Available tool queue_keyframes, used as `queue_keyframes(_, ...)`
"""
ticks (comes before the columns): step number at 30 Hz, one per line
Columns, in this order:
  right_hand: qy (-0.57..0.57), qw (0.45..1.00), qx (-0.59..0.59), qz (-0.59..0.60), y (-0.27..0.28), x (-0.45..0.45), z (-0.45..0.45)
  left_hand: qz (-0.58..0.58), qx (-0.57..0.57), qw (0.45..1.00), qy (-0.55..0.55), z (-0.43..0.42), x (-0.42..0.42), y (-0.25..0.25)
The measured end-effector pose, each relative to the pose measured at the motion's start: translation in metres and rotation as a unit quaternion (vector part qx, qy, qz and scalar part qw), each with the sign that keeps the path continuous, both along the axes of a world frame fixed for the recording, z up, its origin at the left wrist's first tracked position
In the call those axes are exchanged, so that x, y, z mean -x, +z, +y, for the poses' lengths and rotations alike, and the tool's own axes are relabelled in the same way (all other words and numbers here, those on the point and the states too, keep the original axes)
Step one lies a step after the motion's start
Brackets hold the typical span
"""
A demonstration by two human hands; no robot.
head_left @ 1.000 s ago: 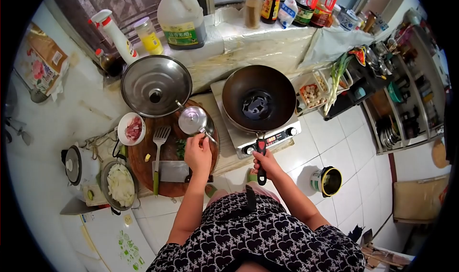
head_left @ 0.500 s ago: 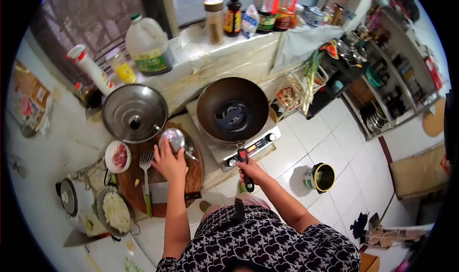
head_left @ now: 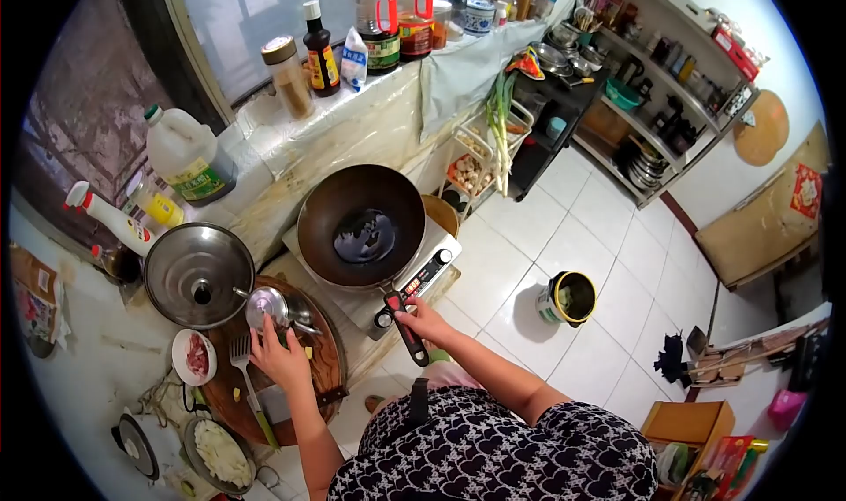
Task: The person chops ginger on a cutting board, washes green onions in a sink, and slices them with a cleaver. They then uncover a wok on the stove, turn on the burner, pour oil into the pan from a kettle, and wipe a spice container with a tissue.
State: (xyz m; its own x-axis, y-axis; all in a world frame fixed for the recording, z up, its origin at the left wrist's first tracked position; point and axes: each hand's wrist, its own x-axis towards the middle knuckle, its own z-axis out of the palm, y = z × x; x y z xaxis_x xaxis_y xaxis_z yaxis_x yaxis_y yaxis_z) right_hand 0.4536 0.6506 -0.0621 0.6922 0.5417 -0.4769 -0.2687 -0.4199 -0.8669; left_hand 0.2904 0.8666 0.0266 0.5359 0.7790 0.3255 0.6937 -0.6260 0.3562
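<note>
Left of your wok [head_left: 319, 219], a bowl [head_left: 181, 353] of meat [head_left: 199, 357] sits, seemingly for easy reach. Nearer the wok, your left hand [head_left: 282, 360] has fingers part-spread at the small metal pot [head_left: 267, 304] (I can't tell whether they grip). Beneath the wok sits the cooker [head_left: 425, 275]; your right hand [head_left: 425, 322] grasps the wok's handle [head_left: 414, 346], probably for steadiness.

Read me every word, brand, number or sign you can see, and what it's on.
Nothing can be read for certain.
Jug: green label, print too blurred.
Dark bottle: label too small.
Cooker display: lit red, too blurred.
Bucket: label too small.
Red wall sign: too blurred.
</note>
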Motion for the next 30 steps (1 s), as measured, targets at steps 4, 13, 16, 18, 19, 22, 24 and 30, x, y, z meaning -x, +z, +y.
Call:
queue_keyframes(4,-0.057,0.998,0.0,0.019,0.0,-0.009,-0.014,0.014,-0.025,0.999,0.015,0.011,0.006,-0.009)
queue_keyframes(13,-0.148,0.988,-0.026,-0.042,-0.008,-0.02,-0.03,-0.003,0.093,0.995,0.029,0.044,-0.002,-0.001)
queue_keyframes(16,-0.13,0.974,-0.026,-0.183,-0.009,-0.02,-0.02,-0.009,0.107,0.994,0.011,0.044,-0.001,0.007)
queue_keyframes(18,-0.128,0.948,-0.049,-0.288,0.022,-0.009,-0.007,-0.012,0.093,0.996,0.009,0.034,0.001,0.011)
queue_keyframes(19,-0.118,0.934,-0.068,-0.332,0.041,-0.004,0.002,-0.009,0.085,0.996,0.011,0.031,0.004,0.008)
queue_keyframes(22,-0.05,0.931,-0.156,-0.328,0.057,0.008,0.033,-0.023,0.055,0.998,-0.001,0.019,0.016,0.003)
queue_keyframes(24,0.047,0.936,-0.144,-0.318,0.071,0.018,0.052,-0.058,0.056,0.997,-0.004,0.01,0.022,0.0)
queue_keyframes(30,0.203,0.923,-0.165,-0.283,0.035,0.038,0.124,-0.15,0.053,0.987,-0.013,-0.002,0.047,-0.003)
